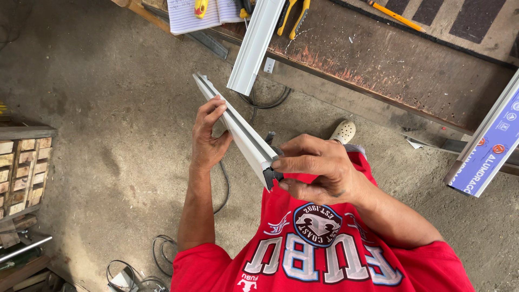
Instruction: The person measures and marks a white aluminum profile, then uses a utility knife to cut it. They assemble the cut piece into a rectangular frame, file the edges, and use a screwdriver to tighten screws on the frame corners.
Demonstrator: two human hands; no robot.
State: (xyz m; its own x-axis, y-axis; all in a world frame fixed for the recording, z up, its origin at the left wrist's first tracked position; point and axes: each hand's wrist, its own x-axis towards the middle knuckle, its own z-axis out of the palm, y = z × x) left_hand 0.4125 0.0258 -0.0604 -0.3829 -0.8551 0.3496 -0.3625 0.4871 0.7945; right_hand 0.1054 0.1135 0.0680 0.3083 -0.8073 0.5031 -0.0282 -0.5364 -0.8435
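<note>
Both hands are closed on one short white aluminium profile (238, 125), held at an angle above the concrete floor (108, 124): my left hand (208, 135) wraps its middle from below with fingers curled over the upper edge, and my right hand (316, 170) pinches a black rubber strip (268, 176) at the near cut end, thumb and forefinger narrow on it. Largest first: rusty steel workbench (389, 65) across the top of view, bare metal with flaked paint; red shirt (319, 254) filling the bottom; a second, longer white profile (254, 46) lying over the bench edge; a film-wrapped blue profile (489, 146) leaning in at the right; stacked wooden blocks (24, 173) at the left; a lined notebook (194, 15) on the bench; yellow-handled pliers (294, 16) beside it; black cable (265, 103) looping on the floor under the bench. Judged risks: the strip looks only partly seated in the channel, so a pull off-axis could pop it out or stretch it. The cut end is likely sharp and sits right against my right fingertips. The left hold is one-handed at mid-length; a slip would drop the piece onto concrete and dent it. Cable near the feet is a trip point.
</note>
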